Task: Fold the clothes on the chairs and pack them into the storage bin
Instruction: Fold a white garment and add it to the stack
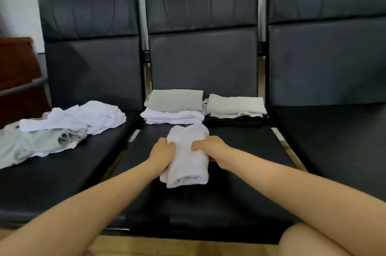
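A folded white garment (pixel 188 163) lies lengthwise on the middle black chair seat (pixel 240 151). My left hand (pixel 161 154) grips its left edge and my right hand (pixel 213 149) grips its right side, fingers curled over the cloth. Behind it, against the backrest, stand two folded stacks: a grey piece on white ones (pixel 174 107) at the left, and pale grey pieces on a black one (pixel 235 109) at the right. On the left chair seat lies a loose heap of white and grey clothes (pixel 62 128). No storage bin is in view.
The right chair seat (pixel 334 140) is bare black leather. A brown wooden piece of furniture (pixel 16 67) and a grey metal armrest (pixel 23 86) stand at the far left. Wooden floor (pixel 167 247) shows below the seats, and my knee (pixel 309 241) is at the lower right.
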Demonstrator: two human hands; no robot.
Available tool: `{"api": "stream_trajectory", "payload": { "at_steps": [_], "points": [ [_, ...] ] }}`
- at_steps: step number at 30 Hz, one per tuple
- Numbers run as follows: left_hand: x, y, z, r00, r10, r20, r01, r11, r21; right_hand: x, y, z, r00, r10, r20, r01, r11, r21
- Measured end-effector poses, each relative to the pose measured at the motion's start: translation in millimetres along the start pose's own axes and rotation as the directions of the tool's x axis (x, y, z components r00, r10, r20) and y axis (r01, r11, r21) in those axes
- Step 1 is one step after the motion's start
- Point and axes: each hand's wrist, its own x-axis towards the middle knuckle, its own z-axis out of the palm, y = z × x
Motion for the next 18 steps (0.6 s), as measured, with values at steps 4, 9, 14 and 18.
{"api": "stream_trajectory", "payload": {
  "at_steps": [4,9,14,18],
  "points": [
    [0,-2,-4,0.996,0.048,0.079,-0.041,0.996,-0.085,-3,-6,-7,0.996,-0.086,-0.023,0.089,0.989,0.12],
    [-5,10,-1,0.98,-0.052,0.193,0.091,0.976,-0.199,-9,-18,-29,0.973,-0.192,-0.126,0.216,0.951,0.222],
    [-18,30,0,0.879,-0.05,0.474,0.261,0.883,-0.39,-26,-30,-47,0.978,-0.199,-0.066,0.208,0.891,0.402],
    [-27,52,9,0.88,0.144,0.453,0.284,0.604,-0.745,-35,-28,-49,0.981,-0.193,0.032,0.169,0.92,0.354]
  ]
}}
